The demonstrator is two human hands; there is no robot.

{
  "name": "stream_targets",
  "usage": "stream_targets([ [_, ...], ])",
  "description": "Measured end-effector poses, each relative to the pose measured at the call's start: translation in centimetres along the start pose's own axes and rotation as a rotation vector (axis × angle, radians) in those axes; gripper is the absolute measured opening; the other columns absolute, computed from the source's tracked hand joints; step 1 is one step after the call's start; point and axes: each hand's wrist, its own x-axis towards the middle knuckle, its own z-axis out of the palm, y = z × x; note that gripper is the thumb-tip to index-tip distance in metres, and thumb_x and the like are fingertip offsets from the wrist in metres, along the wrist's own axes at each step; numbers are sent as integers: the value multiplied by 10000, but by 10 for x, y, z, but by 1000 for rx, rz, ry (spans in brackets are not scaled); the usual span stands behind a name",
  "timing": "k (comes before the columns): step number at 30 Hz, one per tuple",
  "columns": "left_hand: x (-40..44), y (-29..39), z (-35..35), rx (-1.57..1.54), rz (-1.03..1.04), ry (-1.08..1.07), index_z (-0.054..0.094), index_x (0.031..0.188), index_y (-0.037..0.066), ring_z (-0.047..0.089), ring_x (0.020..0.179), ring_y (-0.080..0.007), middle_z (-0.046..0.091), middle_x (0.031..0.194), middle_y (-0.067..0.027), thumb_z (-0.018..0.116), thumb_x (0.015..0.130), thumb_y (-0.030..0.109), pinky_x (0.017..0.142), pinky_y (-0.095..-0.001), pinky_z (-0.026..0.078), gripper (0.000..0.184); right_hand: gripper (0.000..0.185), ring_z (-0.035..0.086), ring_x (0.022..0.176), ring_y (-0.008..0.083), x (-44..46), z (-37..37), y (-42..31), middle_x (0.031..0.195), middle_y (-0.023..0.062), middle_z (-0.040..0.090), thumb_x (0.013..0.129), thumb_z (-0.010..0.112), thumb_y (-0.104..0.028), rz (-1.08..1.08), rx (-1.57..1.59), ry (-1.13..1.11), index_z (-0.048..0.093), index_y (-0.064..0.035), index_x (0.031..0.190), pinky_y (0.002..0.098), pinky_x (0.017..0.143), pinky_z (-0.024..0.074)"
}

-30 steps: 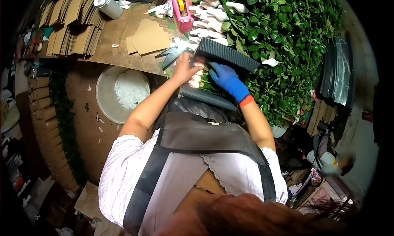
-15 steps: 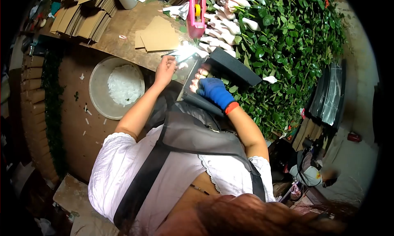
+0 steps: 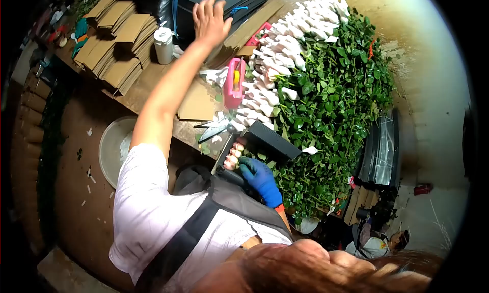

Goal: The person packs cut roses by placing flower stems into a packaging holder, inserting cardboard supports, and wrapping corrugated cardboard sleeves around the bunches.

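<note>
My bare left hand [image 3: 210, 22] is stretched out over the black stack [image 3: 191, 5] at the back of the table, fingers spread and holding nothing. In a blue glove, my right hand [image 3: 259, 177] rests beside pale pink rose heads [image 3: 234, 155] at the near edge. The roses lie between dark ribbed sides of a black holder [image 3: 270, 144]. What the gloved fingers touch underneath is hidden. Scissors [image 3: 214, 129] lie left of the roses, below a pink tape dispenser [image 3: 234, 84].
White-wrapped buds [image 3: 290, 43] with leafy stems [image 3: 326, 104] are piled on the right. Brown cardboard pieces [image 3: 119, 71] are stacked at left near a white lidded cup [image 3: 163, 46]. A round tub [image 3: 114, 150] stands below. Another person [image 3: 374, 246] is at lower right.
My left hand has moved from beside the scissors up to the black stack, its fingers spreading. My right hand has drawn slightly back from the rose heads. The view has shifted.
</note>
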Motion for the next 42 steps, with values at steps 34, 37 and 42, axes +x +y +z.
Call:
stream_targets([
  [34, -300, 110, -172, -493, -496, -1569, 655, 791, 9, 643, 677, -317, 658, 727, -157, 682, 899, 309, 657, -407, 500, 320, 296, 664, 950, 317, -22, -41, 71, 1016, 108, 695, 874, 642, -381, 127, -130, -214, 689, -174, 1080, 437, 833, 527],
  [37, -274, 113, -176, -432, -129, -1523, 634, 742, 25, 644, 698, -329, 656, 730, -141, 681, 889, 286, 653, -434, 512, 303, 286, 657, 962, 311, -5, -2, 84, 1023, 88, 677, 863, 660, -358, -78, -221, -330, 687, -195, 1097, 431, 835, 526],
  [42, -250, 143, -152, -788, 558, -1127, 642, 1033, 65, 637, 960, -304, 649, 1074, -122, 628, 911, 271, 788, -426, 523, 239, 270, 648, 968, 316, 3, 6, 87, 1014, 111, 669, 866, 657, -351, -113, -301, -441, 692, -206, 1091, 437, 831, 522],
])
